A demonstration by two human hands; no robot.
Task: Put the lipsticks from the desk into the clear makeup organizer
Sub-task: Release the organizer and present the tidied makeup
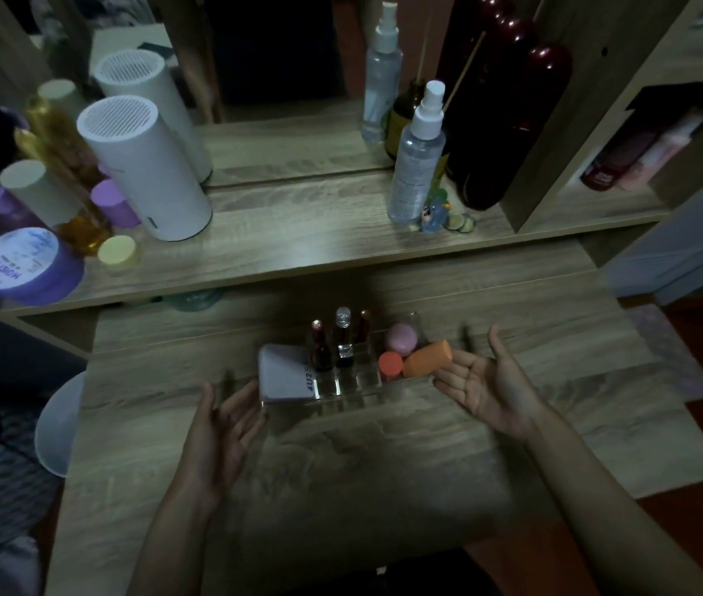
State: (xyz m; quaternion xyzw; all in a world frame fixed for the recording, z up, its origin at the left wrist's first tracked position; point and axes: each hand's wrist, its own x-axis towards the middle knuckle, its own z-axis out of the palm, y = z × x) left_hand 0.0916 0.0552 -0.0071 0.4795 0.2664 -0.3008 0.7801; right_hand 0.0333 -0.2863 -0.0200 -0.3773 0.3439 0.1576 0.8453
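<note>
The clear makeup organizer (366,391) stands on the wooden desk (341,466) in the middle of the view. Three lipsticks stand upright in its back slots: a dark red one (320,346), a clear-capped one (343,337) and a brownish one (364,326). A white compact (287,374) fills its left part; a pink sponge (402,338), an orange sponge (427,359) and a round red-orange piece (390,364) lie in its right part. My left hand (220,432) is open, palm up, just left of the organizer. My right hand (485,380) is open beside its right end. Neither hand holds anything.
A raised shelf behind carries a white cylinder device (143,169), a purple jar (25,266), amber and lilac bottles (78,195), a spray bottle (416,161) and a dark red bottle (508,122). A mirror stands behind them. A white stool (59,423) sits at the left.
</note>
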